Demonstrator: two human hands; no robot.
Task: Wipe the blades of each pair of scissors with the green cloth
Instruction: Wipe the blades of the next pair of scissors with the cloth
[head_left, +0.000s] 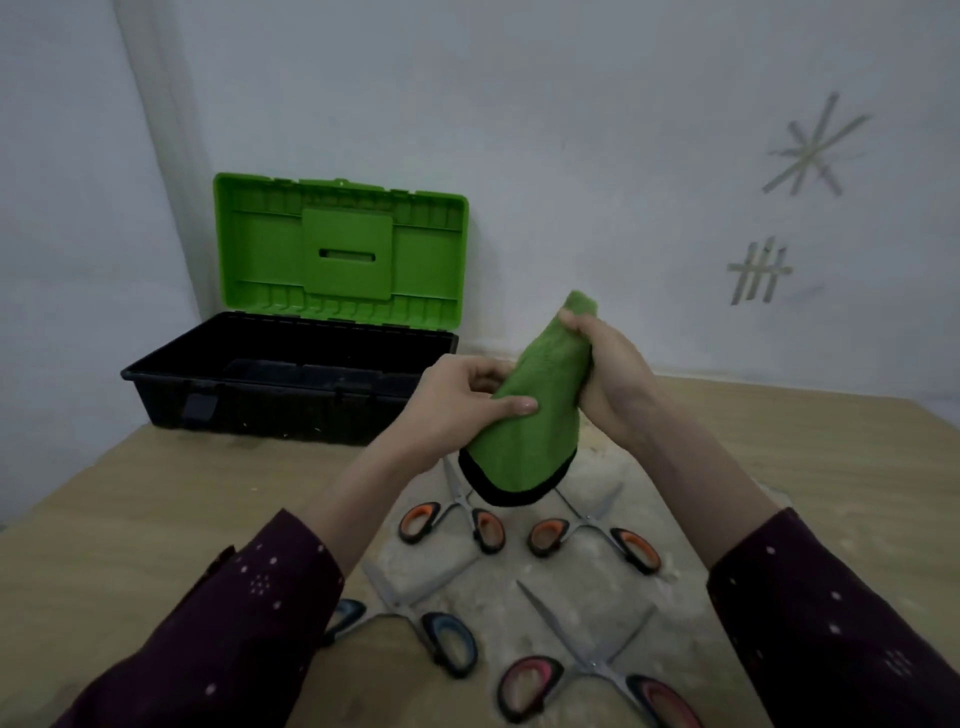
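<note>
Pink-handled scissors (597, 675) lie at 6 o'clock. Left hand (462, 400) and right hand (608, 374) grip the green cloth (524, 415), possibly wrapping a blade; wipe spine-side.

Open toolbox (291, 384) blocks far left; four scissors (452, 514) crowd table (831, 467) centre; right side free.

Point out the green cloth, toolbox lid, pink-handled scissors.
green cloth (530, 415), head view, middle of the fabric.
toolbox lid (343, 249), head view, centre panel.
pink-handled scissors (597, 662), head view, pivot.
</note>
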